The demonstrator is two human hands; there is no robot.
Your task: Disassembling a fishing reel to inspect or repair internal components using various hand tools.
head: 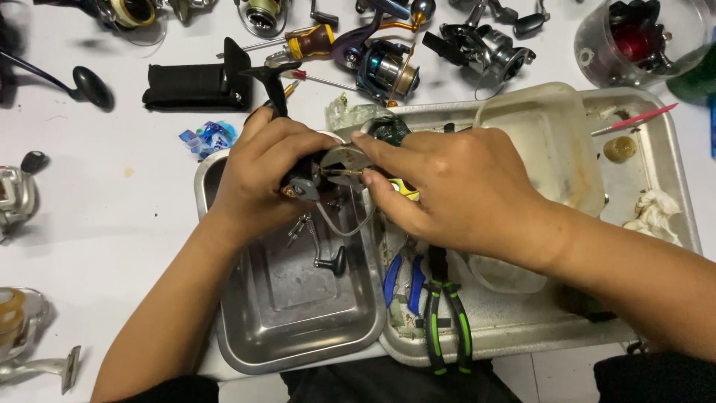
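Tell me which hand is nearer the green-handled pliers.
Right. The right hand is just above the pliers, its palm edge nearly over their head. The left hand is farther up and to the left, over the small steel tray.

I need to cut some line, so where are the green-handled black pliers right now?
In the head view, the green-handled black pliers lie at the front edge of the large steel tray, just below the right hand, beside blue-handled tools.
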